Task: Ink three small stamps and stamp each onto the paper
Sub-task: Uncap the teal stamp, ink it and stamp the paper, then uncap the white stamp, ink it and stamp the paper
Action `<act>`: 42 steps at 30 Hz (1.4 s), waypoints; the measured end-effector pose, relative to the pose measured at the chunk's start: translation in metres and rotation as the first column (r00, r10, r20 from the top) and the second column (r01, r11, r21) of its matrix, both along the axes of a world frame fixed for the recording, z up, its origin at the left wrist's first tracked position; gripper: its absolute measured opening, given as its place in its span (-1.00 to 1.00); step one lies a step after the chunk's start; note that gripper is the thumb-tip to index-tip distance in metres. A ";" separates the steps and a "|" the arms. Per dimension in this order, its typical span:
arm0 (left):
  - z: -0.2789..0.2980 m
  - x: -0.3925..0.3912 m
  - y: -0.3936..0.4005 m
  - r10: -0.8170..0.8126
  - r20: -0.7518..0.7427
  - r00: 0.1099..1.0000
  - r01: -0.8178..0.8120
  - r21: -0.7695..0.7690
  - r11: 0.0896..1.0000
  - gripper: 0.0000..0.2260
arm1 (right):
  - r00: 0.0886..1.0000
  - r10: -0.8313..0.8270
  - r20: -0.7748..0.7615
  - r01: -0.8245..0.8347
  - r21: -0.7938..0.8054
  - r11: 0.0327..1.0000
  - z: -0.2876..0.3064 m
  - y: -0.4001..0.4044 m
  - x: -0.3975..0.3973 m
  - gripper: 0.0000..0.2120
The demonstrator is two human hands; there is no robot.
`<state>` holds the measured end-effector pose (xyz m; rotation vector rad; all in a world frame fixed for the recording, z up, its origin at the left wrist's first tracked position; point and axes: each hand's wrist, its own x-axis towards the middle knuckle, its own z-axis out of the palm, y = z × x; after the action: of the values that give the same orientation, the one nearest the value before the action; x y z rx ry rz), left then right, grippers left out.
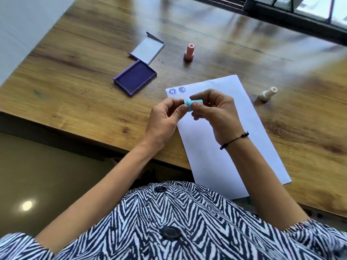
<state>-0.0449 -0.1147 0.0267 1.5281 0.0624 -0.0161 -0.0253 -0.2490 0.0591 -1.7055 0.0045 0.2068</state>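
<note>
A small light-blue stamp (191, 104) lies sideways in the air above the white paper (221, 139), held between both hands. My left hand (165, 121) pinches its left end, my right hand (216, 113) grips its right end. Two blue round prints (177, 90) mark the paper's top left corner. The open purple ink pad (134, 77) sits left of the paper, its grey lid (148, 48) hinged back behind it. A pink stamp (189, 52) stands upright beyond the paper. A white stamp (268, 94) lies tilted to the right of the paper.
The wooden table (75, 87) ends in a front edge close to my body, and the paper overhangs it slightly. A dark window frame (293, 14) runs along the far right.
</note>
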 end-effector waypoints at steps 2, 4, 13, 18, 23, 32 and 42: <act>0.001 0.001 0.001 0.004 -0.008 1.000 -0.004 0.002 1.000 -0.90 | 1.000 -0.006 -0.003 0.006 0.010 1.000 0.001 0.002 -0.002 -0.89; 0.003 0.002 0.001 0.008 0.002 1.000 -0.008 0.009 1.000 -0.93 | 1.000 -0.020 0.001 0.020 0.023 1.000 0.002 0.005 -0.002 -0.90; 0.006 0.030 0.002 0.024 -0.073 0.997 -0.029 -0.072 0.997 -0.91 | 0.999 0.022 0.038 -0.019 -0.088 0.996 0.011 0.011 0.037 -0.83; 0.006 0.038 -0.011 0.154 -0.180 0.971 -0.189 -0.199 0.962 -0.82 | 0.950 0.030 0.311 0.194 -0.664 0.722 0.011 0.009 0.113 -0.82; 0.006 0.032 -0.014 0.125 -0.167 0.978 -0.159 -0.210 0.965 -0.86 | 0.959 0.182 0.219 0.119 -0.888 0.444 0.005 0.013 0.152 -0.73; 0.007 0.030 -0.014 0.065 -0.134 0.989 -0.093 -0.211 0.973 -0.88 | 0.977 0.144 0.156 0.086 -0.910 0.405 0.014 -0.002 0.147 -0.61; 0.004 0.036 -0.047 -0.079 -0.155 0.985 0.044 -0.217 0.975 -0.88 | 0.981 -0.174 0.090 0.112 -0.987 0.119 0.022 -0.120 0.082 -0.64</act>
<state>-0.0093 -0.1619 0.0304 1.3116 0.1394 -0.1926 0.0565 -0.3690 0.0811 -3.0994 0.4652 0.0700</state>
